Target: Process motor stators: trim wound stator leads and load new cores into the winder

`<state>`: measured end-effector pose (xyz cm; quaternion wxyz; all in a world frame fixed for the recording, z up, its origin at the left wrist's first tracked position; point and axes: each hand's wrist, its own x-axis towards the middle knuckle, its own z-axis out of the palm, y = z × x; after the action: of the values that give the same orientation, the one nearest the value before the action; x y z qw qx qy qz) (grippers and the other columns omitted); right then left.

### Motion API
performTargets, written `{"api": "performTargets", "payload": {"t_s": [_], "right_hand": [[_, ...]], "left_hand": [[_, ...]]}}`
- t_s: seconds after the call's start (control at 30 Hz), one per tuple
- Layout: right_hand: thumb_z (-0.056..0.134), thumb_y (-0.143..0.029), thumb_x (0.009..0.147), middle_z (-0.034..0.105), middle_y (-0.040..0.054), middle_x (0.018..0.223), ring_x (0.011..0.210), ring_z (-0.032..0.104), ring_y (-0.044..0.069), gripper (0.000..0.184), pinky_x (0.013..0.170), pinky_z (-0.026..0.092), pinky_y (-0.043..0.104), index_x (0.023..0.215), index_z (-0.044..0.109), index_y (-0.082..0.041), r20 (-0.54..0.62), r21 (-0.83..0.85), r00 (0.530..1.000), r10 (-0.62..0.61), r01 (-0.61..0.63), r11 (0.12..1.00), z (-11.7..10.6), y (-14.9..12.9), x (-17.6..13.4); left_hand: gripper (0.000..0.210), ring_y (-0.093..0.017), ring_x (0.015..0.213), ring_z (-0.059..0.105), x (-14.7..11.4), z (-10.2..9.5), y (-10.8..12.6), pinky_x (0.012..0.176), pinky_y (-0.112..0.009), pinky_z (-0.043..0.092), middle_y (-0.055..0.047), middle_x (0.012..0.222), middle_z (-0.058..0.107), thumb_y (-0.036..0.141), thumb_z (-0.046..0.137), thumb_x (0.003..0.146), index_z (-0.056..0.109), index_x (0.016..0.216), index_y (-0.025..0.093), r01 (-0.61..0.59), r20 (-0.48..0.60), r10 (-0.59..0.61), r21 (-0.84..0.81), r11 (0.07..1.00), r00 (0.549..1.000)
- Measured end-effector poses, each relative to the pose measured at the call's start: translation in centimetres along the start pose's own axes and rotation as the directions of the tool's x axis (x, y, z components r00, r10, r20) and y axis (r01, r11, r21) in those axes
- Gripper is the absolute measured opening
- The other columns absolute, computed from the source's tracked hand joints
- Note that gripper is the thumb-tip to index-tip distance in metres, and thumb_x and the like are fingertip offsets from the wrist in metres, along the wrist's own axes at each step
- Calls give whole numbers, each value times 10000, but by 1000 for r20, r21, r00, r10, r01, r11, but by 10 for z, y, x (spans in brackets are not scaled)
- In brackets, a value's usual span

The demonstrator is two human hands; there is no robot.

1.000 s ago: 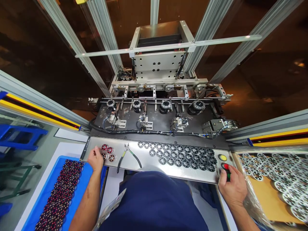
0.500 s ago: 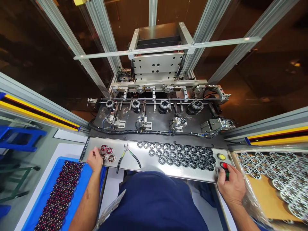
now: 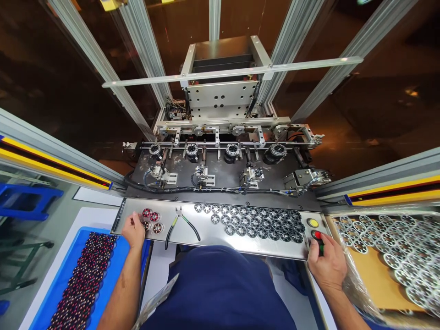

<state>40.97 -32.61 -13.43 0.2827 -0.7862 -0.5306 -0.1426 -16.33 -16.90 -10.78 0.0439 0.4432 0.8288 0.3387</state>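
Observation:
At the left end of the steel tray (image 3: 210, 234), my left hand (image 3: 134, 231) rests with its fingers curled together. What they hold, if anything, is hidden. Right beside them is a small group of round parts with red and copper windings (image 3: 154, 217). My right hand (image 3: 327, 263) is at the tray's right end, thumb and fingers closed around a green button (image 3: 321, 250), which they partly cover. Just above it are a red button (image 3: 317, 234) and a yellow button (image 3: 312, 222). Cutting pliers (image 3: 178, 224) lie with handles spread, and rows of black-and-silver slotted rings (image 3: 255, 222) fill the tray's middle and right.
Behind the tray stands a machine bed (image 3: 220, 167) with several black round fixtures (image 3: 232, 153) and small clamps. A blue bin (image 3: 65, 261) of wound parts is at left; a box (image 3: 369, 275) of silver rings is at right. Yellow light-curtain bars (image 3: 398, 195) flank both sides.
The view has shifted slightly, so everything sits a little farther left. Both hands keep their places, and the fixtures and parts look the same.

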Motion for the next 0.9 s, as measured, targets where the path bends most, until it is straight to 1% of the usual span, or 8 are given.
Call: {"api": "performTargets", "payload": {"t_s": [0.37, 0.57, 0.7, 0.8, 0.9], "right_hand": [[460, -337, 859, 634, 152, 912, 918, 635, 345, 286, 785, 521, 463, 1013, 613, -152, -4, -7, 999, -44, 44, 999, -4, -3, 4], [471, -336, 849, 625, 138, 896, 891, 631, 332, 258, 780, 518, 467, 990, 606, -166, -4, 3, 1000, -23, 23, 1000, -4, -5, 5], [475, -345, 855, 624, 151, 908, 892, 632, 335, 253, 776, 523, 474, 972, 603, -161, -13, 17, 999, -30, 31, 999, -4, -6, 6], [478, -344, 863, 626, 153, 918, 899, 634, 330, 249, 794, 524, 473, 971, 603, -157, -11, 21, 1000, -28, 29, 999, -4, -5, 5], [481, -340, 865, 629, 154, 929, 918, 632, 328, 255, 816, 521, 472, 988, 600, -151, -3, 17, 1000, -16, 16, 1000, -2, -3, 4]], "left_hand": [[392, -213, 721, 616, -1, 2, -4, 681, -315, 442, -77, 764, 692, 451, 415, 942, 648, 788, 177, 7, -8, -7, -1, 1000, 1000], [396, -213, 736, 619, -1, 2, -5, 694, -316, 448, -74, 765, 693, 462, 421, 944, 646, 779, 182, 7, -6, -7, -11, 1000, 1000], [401, -192, 740, 617, -1, 3, -6, 716, -321, 460, -62, 782, 687, 465, 430, 956, 647, 798, 167, 9, -7, -9, -15, 1000, 1000], [400, -176, 725, 609, -1, 2, -6, 724, -323, 465, -51, 782, 680, 463, 435, 963, 648, 818, 157, 9, -6, -9, -9, 1000, 1000], [404, -191, 730, 611, -1, 2, -5, 714, -323, 458, -66, 777, 687, 459, 423, 960, 652, 804, 165, 5, -5, -5, 2, 1000, 1000]]}}
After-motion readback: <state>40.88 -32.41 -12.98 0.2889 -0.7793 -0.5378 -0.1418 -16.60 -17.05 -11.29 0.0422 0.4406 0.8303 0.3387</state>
